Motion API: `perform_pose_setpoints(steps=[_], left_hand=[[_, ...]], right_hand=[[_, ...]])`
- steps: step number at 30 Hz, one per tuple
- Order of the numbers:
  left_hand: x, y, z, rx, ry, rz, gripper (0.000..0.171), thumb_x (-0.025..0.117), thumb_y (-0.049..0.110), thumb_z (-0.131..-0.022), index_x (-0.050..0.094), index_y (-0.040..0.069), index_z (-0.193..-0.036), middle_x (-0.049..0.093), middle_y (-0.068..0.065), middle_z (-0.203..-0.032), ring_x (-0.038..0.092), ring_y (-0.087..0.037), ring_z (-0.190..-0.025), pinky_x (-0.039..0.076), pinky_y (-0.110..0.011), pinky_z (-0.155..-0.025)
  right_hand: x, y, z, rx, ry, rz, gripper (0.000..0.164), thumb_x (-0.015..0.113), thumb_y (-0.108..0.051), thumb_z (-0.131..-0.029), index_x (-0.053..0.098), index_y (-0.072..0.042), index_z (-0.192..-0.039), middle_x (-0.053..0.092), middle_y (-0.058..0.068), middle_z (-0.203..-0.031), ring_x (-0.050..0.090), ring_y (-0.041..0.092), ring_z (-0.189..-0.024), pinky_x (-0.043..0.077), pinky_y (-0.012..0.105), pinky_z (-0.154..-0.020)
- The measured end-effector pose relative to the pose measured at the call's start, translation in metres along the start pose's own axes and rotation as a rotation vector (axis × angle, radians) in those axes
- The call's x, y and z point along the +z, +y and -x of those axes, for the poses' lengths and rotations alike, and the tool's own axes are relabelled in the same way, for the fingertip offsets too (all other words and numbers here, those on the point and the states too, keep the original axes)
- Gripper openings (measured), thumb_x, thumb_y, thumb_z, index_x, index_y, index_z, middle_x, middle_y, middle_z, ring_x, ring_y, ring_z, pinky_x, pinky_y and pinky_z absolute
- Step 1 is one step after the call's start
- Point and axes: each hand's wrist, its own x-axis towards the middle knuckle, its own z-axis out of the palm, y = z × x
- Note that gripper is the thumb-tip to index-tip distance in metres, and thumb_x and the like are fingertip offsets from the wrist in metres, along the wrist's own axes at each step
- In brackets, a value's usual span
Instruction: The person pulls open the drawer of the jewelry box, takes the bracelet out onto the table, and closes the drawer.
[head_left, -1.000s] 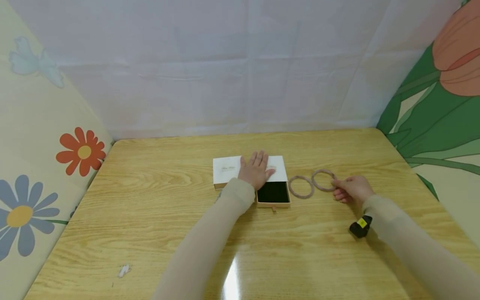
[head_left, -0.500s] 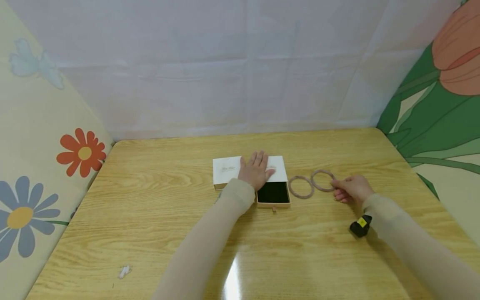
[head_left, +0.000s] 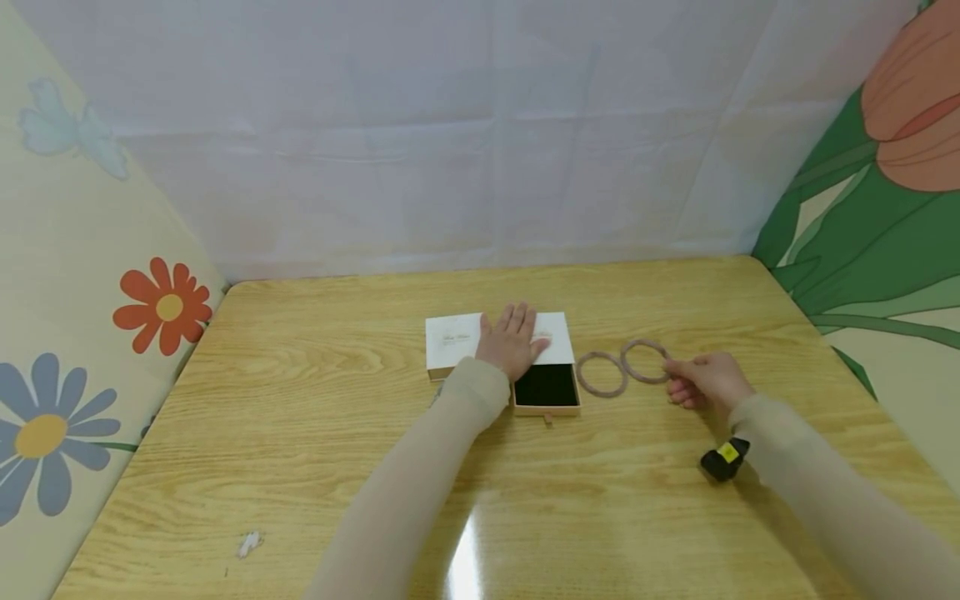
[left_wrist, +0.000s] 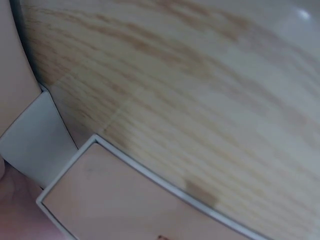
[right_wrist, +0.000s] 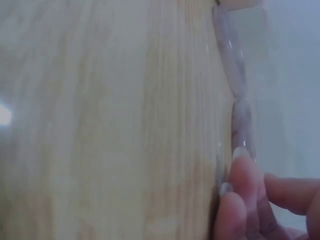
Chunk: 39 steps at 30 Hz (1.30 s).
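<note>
In the head view my left hand [head_left: 512,346] rests with extended fingers across two white boxes [head_left: 557,329] lying side by side. From the right box a drawer [head_left: 547,410] is pulled out towards me, showing a black lining and a small pull tab. To its right, two pale mauve bangles lie on the table, edges touching. My right hand [head_left: 708,379] pinches the right rim of the outer bangle [head_left: 645,342]; the other bangle [head_left: 603,394] lies next to the drawer. The right wrist view shows thumb and fingers [right_wrist: 244,180] at the bangle's edge.
The wood-grain table [head_left: 337,417] runs back to a white cloth [head_left: 420,167]. Flower-printed panels flank both sides. A small white mark [head_left: 249,543] is at the front left. A black device [head_left: 724,460] sits at my right wrist.
My left hand stays on the boxes and my right hand keeps pinching the outer bangle. Only the right wrist shifts very slightly.
</note>
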Motion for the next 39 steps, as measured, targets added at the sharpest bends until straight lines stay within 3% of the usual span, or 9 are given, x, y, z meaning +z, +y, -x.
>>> perform_pose_setpoints(steps=[12,21,31,39], left_hand=[[0.001,0.000,-0.003,-0.003,-0.007,-0.004,0.067,0.013,0.053,-0.103,0.000,0.016,-0.158,-0.006,-0.001,-0.163,-0.005,-0.019,-0.148,0.002,-0.054,-0.116],[0.001,-0.001,-0.003,-0.005,-0.009,-0.008,0.068,0.013,0.053,-0.103,-0.001,0.016,-0.157,-0.006,-0.001,-0.163,-0.005,-0.019,-0.148,0.003,-0.054,-0.116],[0.001,0.000,0.000,-0.001,-0.005,0.004,0.068,0.013,0.053,-0.103,0.000,0.016,-0.157,-0.005,-0.002,-0.163,-0.005,-0.019,-0.148,0.002,-0.054,-0.116],[0.002,0.000,-0.001,0.001,0.003,-0.005,0.067,0.013,0.053,-0.103,0.000,0.015,-0.158,-0.005,-0.002,-0.163,-0.003,-0.019,-0.148,0.004,-0.054,-0.116]], right_hand=[[0.013,-0.005,0.017,-0.076,0.019,-0.064,0.041,0.051,-0.017,-0.102,0.052,0.022,-0.114,0.067,0.001,-0.068,0.065,0.010,-0.058,0.056,0.026,-0.057],[0.024,-0.010,0.032,-0.127,0.021,-0.042,0.042,0.049,-0.019,-0.103,0.052,0.022,-0.112,0.067,0.000,-0.071,0.065,0.009,-0.061,0.057,0.027,-0.059],[0.039,-0.017,0.044,-0.163,0.004,-0.090,0.033,0.051,-0.018,-0.102,0.059,0.013,-0.101,0.067,0.001,-0.069,0.066,0.012,-0.061,0.057,0.029,-0.059],[0.053,-0.018,0.050,-0.166,-0.019,-0.095,0.036,0.052,-0.017,-0.102,0.057,0.018,-0.111,0.067,0.004,-0.070,0.066,0.013,-0.061,0.057,0.030,-0.059]])
